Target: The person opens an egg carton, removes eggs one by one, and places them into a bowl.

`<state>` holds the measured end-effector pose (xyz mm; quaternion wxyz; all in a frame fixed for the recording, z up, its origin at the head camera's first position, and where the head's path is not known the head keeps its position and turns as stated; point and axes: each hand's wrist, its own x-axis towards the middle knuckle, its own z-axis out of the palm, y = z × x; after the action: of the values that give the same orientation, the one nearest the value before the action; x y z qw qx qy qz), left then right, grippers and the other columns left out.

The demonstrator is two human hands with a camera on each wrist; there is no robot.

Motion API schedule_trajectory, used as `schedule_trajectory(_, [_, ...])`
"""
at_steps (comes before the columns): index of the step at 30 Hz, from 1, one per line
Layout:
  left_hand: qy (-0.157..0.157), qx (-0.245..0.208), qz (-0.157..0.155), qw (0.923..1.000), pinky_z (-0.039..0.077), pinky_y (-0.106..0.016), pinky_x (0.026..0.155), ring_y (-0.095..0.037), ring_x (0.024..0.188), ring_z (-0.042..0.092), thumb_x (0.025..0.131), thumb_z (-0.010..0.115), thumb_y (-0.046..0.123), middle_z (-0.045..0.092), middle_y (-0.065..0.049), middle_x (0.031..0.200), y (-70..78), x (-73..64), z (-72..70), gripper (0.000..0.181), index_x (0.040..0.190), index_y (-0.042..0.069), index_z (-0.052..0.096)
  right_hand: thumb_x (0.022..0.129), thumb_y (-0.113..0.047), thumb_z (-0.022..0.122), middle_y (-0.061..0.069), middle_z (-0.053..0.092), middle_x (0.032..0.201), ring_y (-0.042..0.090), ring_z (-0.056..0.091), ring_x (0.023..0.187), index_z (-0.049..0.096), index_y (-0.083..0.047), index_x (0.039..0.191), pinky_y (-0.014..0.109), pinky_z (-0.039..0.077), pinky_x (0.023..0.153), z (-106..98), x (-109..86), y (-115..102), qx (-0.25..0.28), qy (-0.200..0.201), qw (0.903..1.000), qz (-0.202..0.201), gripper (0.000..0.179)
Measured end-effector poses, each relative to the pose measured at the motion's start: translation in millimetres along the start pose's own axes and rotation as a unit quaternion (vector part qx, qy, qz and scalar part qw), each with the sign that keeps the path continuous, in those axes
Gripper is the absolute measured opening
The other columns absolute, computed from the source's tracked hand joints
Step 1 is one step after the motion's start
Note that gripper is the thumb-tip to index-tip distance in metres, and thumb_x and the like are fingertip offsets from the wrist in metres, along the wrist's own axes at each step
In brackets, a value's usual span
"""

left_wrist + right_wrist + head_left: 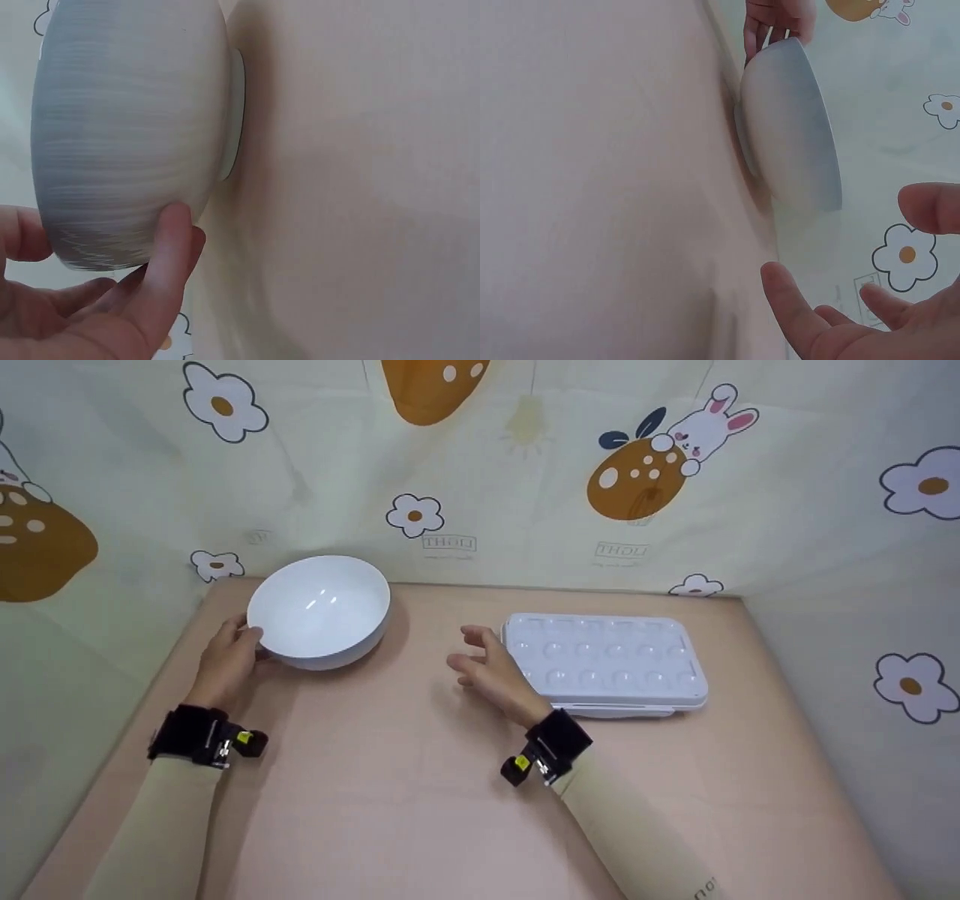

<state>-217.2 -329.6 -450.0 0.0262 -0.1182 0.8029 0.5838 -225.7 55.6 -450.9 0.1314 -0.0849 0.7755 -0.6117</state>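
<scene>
My left hand (227, 654) holds a white bowl (322, 604) by its left side, thumb at the rim and fingers under the wall. In the left wrist view, the fingers (174, 232) press on the bowl's ribbed grey-white outside (127, 127). The bowl's foot (236, 112) is close over the tabletop, and its inside shows nothing in the head view. My right hand (495, 675) is between the bowl and a white lidded egg box (607, 660), fingers loosely bent with nothing in them. That hand overlaps the box's left edge in the head view.
A peach-coloured cloth (390, 795) covers the table. Behind it hangs a pale curtain (510, 510) printed with flowers, rabbits and brown fruit, close to the bowl's far side. Curtain also flanks the table left and right. A black camera strap (191, 735) is on each wrist.
</scene>
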Motion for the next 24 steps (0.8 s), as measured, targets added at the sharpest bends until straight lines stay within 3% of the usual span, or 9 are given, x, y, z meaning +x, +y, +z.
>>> schedule_trajectory(2, [-0.015,-0.013,0.002,0.9998,0.053,-0.033,0.108,-0.028,0.133,0.052,0.112,0.026,0.035,0.028,-0.026,0.167,-0.5,1.9,0.7,0.068,0.170,0.005,0.007,0.100,-0.026,0.067,0.022,0.039,0.163,0.033,0.060,0.132,0.039,-0.005,0.159,0.035,0.059,0.097,0,0.7,0,-0.006,0.001,1.0000,0.003,0.068])
schedule_trajectory(4, [-0.012,0.009,0.011,0.9998,0.051,-0.034,0.110,-0.029,0.136,0.049,0.111,0.024,0.033,0.029,-0.026,0.167,-0.6,2.7,0.6,0.067,0.169,0.002,0.010,0.100,-0.026,0.067,0.021,0.039,0.163,0.032,0.061,0.131,0.040,-0.007,0.158,0.035,0.059,0.097,1,0.7,0,-0.008,-0.002,0.9999,0.006,0.068])
schedule_trajectory(9, [0.022,0.089,0.033,0.9952,0.034,-0.052,0.123,-0.038,0.150,0.035,0.109,0.023,0.031,0.031,-0.027,0.168,2.3,2.0,0.7,0.067,0.166,-0.003,0.021,0.100,-0.026,0.067,0.021,0.037,0.163,0.032,0.061,0.132,0.039,-0.006,0.158,0.036,0.058,0.099,2,0.4,0,0.000,-0.009,0.9999,0.012,0.068])
schedule_trajectory(11, [0.028,0.099,0.035,0.9941,0.031,-0.057,0.124,-0.040,0.151,0.033,0.109,0.023,0.030,0.031,-0.028,0.168,3.3,1.1,1.5,0.066,0.165,-0.005,0.022,0.100,-0.026,0.067,0.021,0.037,0.164,0.032,0.061,0.132,0.038,-0.006,0.159,0.036,0.058,0.098,3,0.5,-1,0.001,-0.009,0.9998,0.015,0.069])
schedule_trajectory(18, [0.027,0.111,0.040,0.9927,0.030,-0.059,0.124,-0.042,0.151,0.033,0.109,0.022,0.027,0.032,-0.030,0.167,7.1,-5.4,7.7,0.065,0.164,-0.007,0.024,0.100,-0.023,0.067,0.021,0.034,0.164,0.033,0.061,0.130,0.034,-0.007,0.161,0.035,0.060,0.095,10,3.7,-4,0.016,-0.015,0.9993,0.031,0.071])
schedule_trajectory(24, [0.022,0.109,0.036,0.9932,0.027,-0.057,0.126,-0.044,0.155,0.030,0.109,0.024,0.023,0.030,-0.030,0.168,13.0,-12.6,22.0,0.063,0.164,-0.007,0.024,0.101,-0.024,0.068,0.019,0.033,0.166,0.032,0.059,0.133,0.030,-0.009,0.164,0.035,0.060,0.096,21,6.9,-8,0.040,-0.026,0.9976,0.050,0.075])
